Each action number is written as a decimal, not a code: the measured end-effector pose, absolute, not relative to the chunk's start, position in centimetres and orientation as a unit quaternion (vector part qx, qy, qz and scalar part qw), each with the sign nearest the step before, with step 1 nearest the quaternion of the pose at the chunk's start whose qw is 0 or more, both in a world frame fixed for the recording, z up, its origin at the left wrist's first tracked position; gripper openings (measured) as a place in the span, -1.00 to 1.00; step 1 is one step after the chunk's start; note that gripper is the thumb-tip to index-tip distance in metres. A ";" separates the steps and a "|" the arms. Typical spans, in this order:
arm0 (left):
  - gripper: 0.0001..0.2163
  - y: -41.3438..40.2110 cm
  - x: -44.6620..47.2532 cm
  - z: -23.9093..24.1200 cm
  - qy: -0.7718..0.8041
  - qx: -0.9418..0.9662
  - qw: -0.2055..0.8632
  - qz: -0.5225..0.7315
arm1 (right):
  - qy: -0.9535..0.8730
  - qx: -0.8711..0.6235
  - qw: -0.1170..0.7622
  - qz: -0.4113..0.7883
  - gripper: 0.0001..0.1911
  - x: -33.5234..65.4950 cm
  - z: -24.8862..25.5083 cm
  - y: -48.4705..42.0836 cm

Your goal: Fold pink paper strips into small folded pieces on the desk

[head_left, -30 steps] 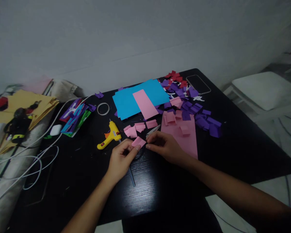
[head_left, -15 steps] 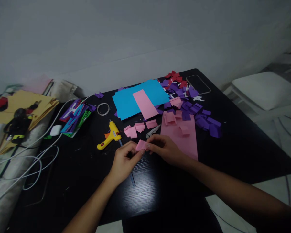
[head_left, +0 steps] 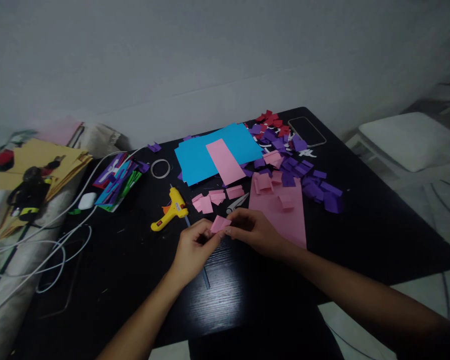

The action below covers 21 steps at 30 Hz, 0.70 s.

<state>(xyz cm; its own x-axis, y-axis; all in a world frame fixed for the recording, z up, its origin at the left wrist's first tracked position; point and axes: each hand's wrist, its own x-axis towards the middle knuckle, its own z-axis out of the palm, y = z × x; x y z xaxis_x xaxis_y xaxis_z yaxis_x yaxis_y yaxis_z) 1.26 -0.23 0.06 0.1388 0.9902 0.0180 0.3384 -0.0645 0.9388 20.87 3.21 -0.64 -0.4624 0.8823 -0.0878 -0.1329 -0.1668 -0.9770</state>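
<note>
A small piece of pink paper [head_left: 220,223] is pinched between my two hands above the dark table. My left hand [head_left: 193,245] grips its left side with thumb and fingers. At its right edge, the thumb and fingers of my right hand [head_left: 253,230] are closed on the paper. Just beyond lie several folded pink pieces [head_left: 207,202] and a pair of scissors [head_left: 238,204], partly hidden. A yellow glue gun [head_left: 170,210] with a glue stick [head_left: 205,277] behind it rests left of my hands. Under my right forearm is a larger pink sheet [head_left: 294,220].
Blue sheets [head_left: 195,162] with a pink strip [head_left: 225,162] on top lie farther back. Purple pieces [head_left: 315,190] and red pieces [head_left: 269,119] are scattered right, near a phone [head_left: 306,131]. A tape roll [head_left: 160,169], white cables [head_left: 63,250] and brown envelopes [head_left: 33,155] are on the left.
My fingers have shifted slightly on the pink paper, with the right fingertips moving a little at its edge. The things on the table lie as before.
</note>
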 end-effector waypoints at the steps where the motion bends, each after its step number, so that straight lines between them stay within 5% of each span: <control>1: -0.75 -0.3 1.3 0.1 0.531 0.629 0.422 0.379 | -0.525 -0.358 0.375 0.675 -0.76 20.9 -0.7 3.2; 8: -0.86 -0.2 0.5 0.1 0.525 0.675 0.343 0.388 | -0.510 -0.377 0.381 0.673 -0.80 20.9 -0.7 3.6; 12: -0.82 0.9 -1.9 0.7 0.580 0.706 0.160 0.375 | -0.491 -0.398 0.399 0.664 -0.72 21.0 -0.7 3.6; 16: -0.64 2.2 -4.6 1.2 0.713 0.666 -0.004 0.220 | -0.479 -0.393 0.443 0.648 -0.76 21.0 -1.0 3.8; 21: -0.53 3.0 -6.4 0.4 0.772 0.631 -0.013 0.076 | -0.510 -0.397 0.430 0.631 -0.96 21.2 -1.4 4.0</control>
